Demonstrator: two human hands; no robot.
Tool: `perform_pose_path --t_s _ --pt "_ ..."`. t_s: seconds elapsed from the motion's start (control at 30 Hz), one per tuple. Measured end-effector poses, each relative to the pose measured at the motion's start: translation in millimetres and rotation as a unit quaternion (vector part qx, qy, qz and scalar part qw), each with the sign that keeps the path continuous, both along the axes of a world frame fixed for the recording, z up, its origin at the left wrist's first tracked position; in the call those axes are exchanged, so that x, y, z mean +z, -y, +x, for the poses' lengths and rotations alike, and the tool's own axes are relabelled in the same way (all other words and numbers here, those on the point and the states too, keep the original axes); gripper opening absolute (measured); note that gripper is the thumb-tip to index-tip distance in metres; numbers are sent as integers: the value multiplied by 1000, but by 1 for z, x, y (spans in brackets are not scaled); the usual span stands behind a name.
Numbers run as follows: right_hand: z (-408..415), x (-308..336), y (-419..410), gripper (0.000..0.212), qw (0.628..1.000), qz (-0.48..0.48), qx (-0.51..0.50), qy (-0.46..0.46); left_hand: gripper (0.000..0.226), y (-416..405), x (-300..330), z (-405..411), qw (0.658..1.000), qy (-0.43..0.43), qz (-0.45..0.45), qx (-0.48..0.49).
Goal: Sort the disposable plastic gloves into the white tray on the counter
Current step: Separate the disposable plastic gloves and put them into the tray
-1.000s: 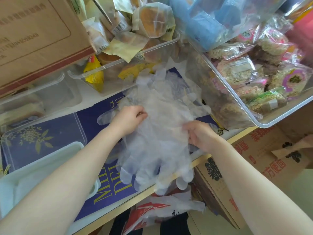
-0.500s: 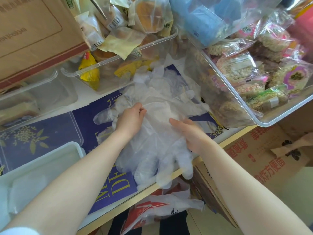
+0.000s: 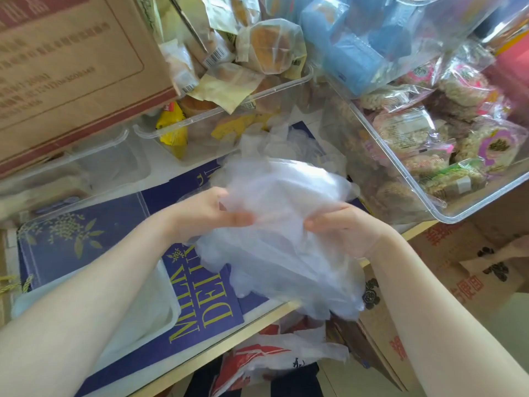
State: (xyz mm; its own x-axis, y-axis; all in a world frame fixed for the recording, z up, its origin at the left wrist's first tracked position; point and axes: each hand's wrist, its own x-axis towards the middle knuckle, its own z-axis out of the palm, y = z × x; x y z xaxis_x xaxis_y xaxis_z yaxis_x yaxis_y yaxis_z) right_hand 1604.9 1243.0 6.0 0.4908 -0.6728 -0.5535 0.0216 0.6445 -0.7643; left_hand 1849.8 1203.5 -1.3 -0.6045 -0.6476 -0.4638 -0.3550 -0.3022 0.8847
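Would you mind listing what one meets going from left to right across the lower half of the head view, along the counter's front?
White tray → left hand → bundle of plastic gloves → right hand → printed cardboard box beside the counter.

The bench (image 3: 217,349) has a pale wooden front edge and is covered by a dark blue printed sheet (image 3: 200,316) with yellow lettering and leaf sprigs. A white tray (image 3: 169,299) sits at its near left corner. Behind that lies an empty clear tub (image 3: 114,156), with a cardboard box (image 3: 71,67) over it. A clear bin of wrapped buns (image 3: 229,110) stands at the back, and some loose clear gloves (image 3: 286,141) lie in front of it. A big clear bin of snack packets (image 3: 429,156) overhangs the right edge.
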Motion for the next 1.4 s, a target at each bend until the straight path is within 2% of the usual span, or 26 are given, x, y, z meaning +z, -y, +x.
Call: perform_pose_path --t_s 0.07,0.1,0.23,0.27,0.33,0.37,0.43,0.53,0.6,0.7,0.8,0.83,0.87,0.9,0.93,1.0,1.03,1.07,1.2,1.27,1.33,1.4 --pt "11 4 3 13 999 -23 -15 -44 26 -8 8 3 999 9 -2 45" --pt "17 6 4 13 997 -27 -25 -71 23 -12 10 6 998 13 -6 64" --pt "35 5 8 2 984 -60 -56 -159 21 -22 12 24 990 -19 52 130" --pt "38 6 7 5 983 -62 -63 -162 27 -24 11 28 986 -26 74 148" --pt "48 11 3 6 990 -51 -64 -119 49 -28 15 37 982 -16 95 164" --pt "54 16 1 8 994 -41 -71 -77 45 -30 19 41 981 -19 101 162" --pt "66 22 0 19 995 -48 -87 -27 16 -33 26 49 982 -40 109 148" --pt "85 26 -1 38 989 -112 -63 -70 23 -36 33 63 978 -35 86 186" --pt "100 30 -6 35 987 -137 -17 -84 25 -39 32 74 982 32 35 183" --pt "120 31 -18 34 991 -123 26 -48 24 -47 28 84 974 109 -29 195" --pt "130 30 -22 30 997 -79 -3 -13 24 -54 32 99 953 67 -23 295" --pt "130 26 -20 31 997 -73 -3 -18 26 -57 35 106 940 68 -12 335" --pt "132 17 -18 31 996 -77 5 -49 26 -58 30 118 927 105 -29 359" --pt "133 6 -15 27 988 -100 22 -118 22 -60 23 131 913 170 -59 365" --pt "131 -12 -12 22 963 -142 46 -227 17 -61 15 144 896 233 -79 369" --pt "127 -46 -10 28 857 -231 92 -450 16 -66 9 158 874 295 -89 376" --pt "124 -60 -11 35 813 -259 104 -511 17 -68 6 160 872 301 -89 375" --pt "123 -70 -13 44 787 -276 109 -541 21 -71 3 162 872 301 -95 373" --pt "130 -89 -16 77 726 -323 190 -576 27 -73 -4 163 871 290 -124 376" --pt "135 -95 -15 81 714 -324 154 -602 24 -73 -7 163 881 261 -127 374" --pt "137 -98 -13 82 718 -285 78 -631 25 -73 -6 160 887 235 -141 373" --pt "132 -101 -11 72 691 -272 43 -669 32 -73 -7 158 888 203 -148 385"
